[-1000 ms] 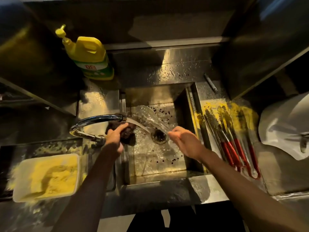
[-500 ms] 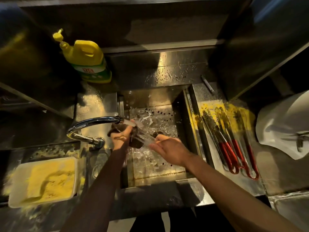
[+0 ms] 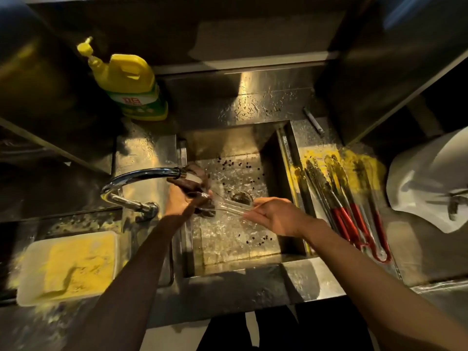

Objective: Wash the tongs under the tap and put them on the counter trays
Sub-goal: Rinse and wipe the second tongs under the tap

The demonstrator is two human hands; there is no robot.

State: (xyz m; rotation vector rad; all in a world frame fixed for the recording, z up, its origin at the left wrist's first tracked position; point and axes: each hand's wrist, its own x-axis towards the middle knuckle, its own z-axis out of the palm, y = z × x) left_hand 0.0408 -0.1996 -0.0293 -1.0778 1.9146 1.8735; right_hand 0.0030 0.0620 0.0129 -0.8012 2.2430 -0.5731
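Note:
Over the steel sink (image 3: 291,158), my right hand (image 3: 274,216) grips the handle end of a pair of metal tongs (image 3: 231,206). The tongs point left toward the tap (image 3: 141,174), where water runs from the spout. My left hand (image 3: 182,201) presses a dark scrubbing cloth (image 3: 195,183) around the tongs' tip, just under the spout. On the counter tray (image 3: 311,140) to the right of the sink lie several tongs with red handles (image 3: 352,219), smeared with yellow residue.
A yellow dish-soap bottle (image 3: 126,84) stands behind the tap. A white tub (image 3: 68,267) of yellow crumbs sits at the front left. Dark specks lie around the drain (image 3: 240,196). A white object (image 3: 428,181) rests at the far right. Steel shelves overhang both sides.
The tongs swung from angled up into the basin to nearly level under the spout. My left hand with the cloth closed on their tip; my right hand shifted slightly right.

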